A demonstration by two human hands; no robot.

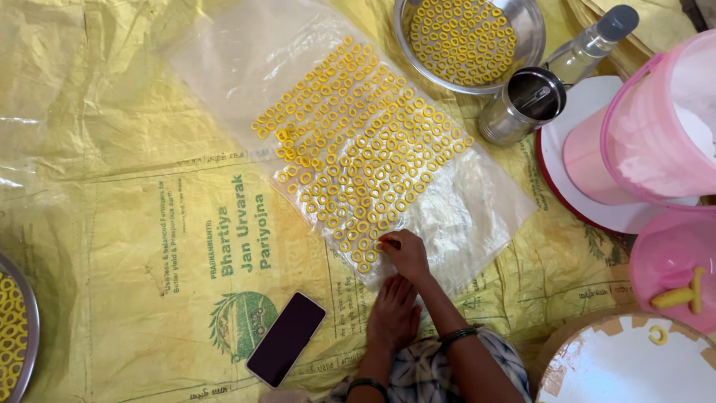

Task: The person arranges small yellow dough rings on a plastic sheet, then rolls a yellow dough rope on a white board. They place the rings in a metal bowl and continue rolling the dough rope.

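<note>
The yellow dough rings (358, 160) lie in close rows on a clear plastic sheet (462, 216) spread over a yellow printed sack (149, 246) on the floor, and the row nearest the person is only part filled. The right hand (405, 252) reaches to that near edge, its fingertips pinched narrow on what looks like one ring being set beside the last ones; the left hand (393, 313) lies flat and empty on the sack just behind it, fingers spread. The rings sit so tightly that a careless brush of the right hand or wrist could, I judge, push neighbours out of line or squash soft ones together, and a tug on the thin sheet would shift whole rows. A dark phone (286, 339) lies close to the left, near enough to be knocked. Beyond the sheet stand a steel bowl (531, 30) full of rings, a steel cup (522, 104), a clear bottle (589, 46) and pink buckets (656, 134).
</note>
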